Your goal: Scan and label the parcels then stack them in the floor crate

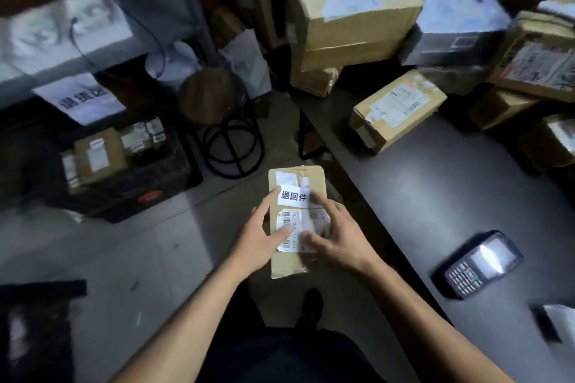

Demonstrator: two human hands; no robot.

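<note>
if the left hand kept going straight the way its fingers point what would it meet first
The left hand points up-right across the parcel; its index fingertip already touches the white label. Beyond that, likely the right hand's index finger, though depth is unclear.

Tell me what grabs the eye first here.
Centre frame, both hands, left hand and right hand, press a white label onto a small parcel held over the floor. A scanner lies on the grey table at right, with boxes piled behind; the black crate at left already holds parcels.
</note>
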